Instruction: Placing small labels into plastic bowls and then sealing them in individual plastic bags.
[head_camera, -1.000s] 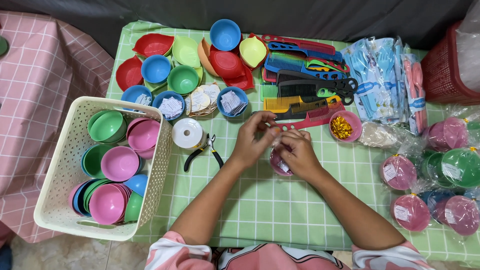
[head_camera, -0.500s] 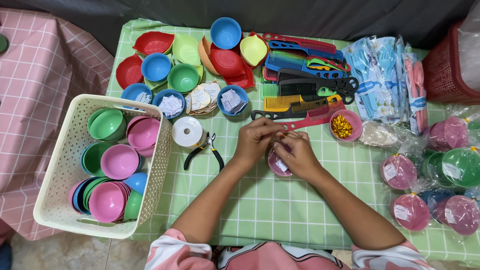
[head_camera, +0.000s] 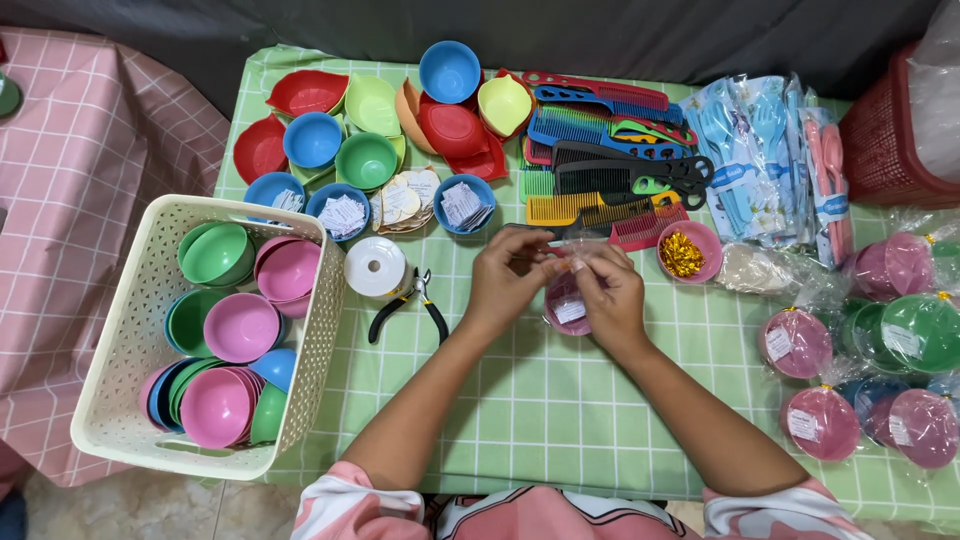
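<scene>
As seen from the head camera, a person's left hand (head_camera: 505, 275) and right hand (head_camera: 605, 290) meet near the middle of the green checked tablecloth-covered table (head_camera: 520, 400), fingertips pinching together at the gathered top of a small pink plastic bowl wrapped in clear film (head_camera: 567, 303), which the right hand cradles. Black-handled cutting pliers (head_camera: 408, 303) and a white ribbon spool (head_camera: 375, 265) lie just left. A cream perforated basket of bowls (head_camera: 120, 400) overhangs the table's left edge; plastic combs (head_camera: 610, 150) fan toward the far edge.
</scene>
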